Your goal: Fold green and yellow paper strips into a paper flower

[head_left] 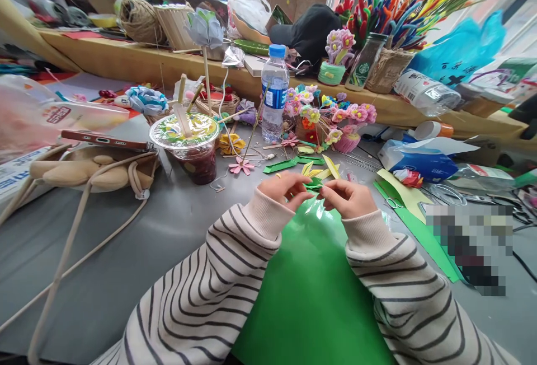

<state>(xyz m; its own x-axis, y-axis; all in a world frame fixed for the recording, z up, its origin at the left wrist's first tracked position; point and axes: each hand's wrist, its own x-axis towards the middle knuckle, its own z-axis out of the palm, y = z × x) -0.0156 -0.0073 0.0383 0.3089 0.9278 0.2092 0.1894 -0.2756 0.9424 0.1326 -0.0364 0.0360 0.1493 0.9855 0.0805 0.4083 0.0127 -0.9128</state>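
Between my two hands is a small folded piece of green paper [314, 184]. My left hand [284, 188] pinches its left side, and my right hand [349, 197] grips the right side with thumb and finger. The fingers partly hide its shape. A large glossy green sheet [310, 292] lies beneath my hands and forearms. Just beyond the fingers are yellow paper strips [331, 167] and a folded green strip [280, 165]. A pink paper flower [241, 167] on a stick rests to the left.
A lidded drink cup [201, 166] and a beige bag [96, 172] with a phone [104, 140] stand left. Behind are a water bottle [274, 99] and craft flowers [327, 113]. To the right lie scissors [393, 202], green paper strips [432, 247] and a blue tissue pack [415, 160].
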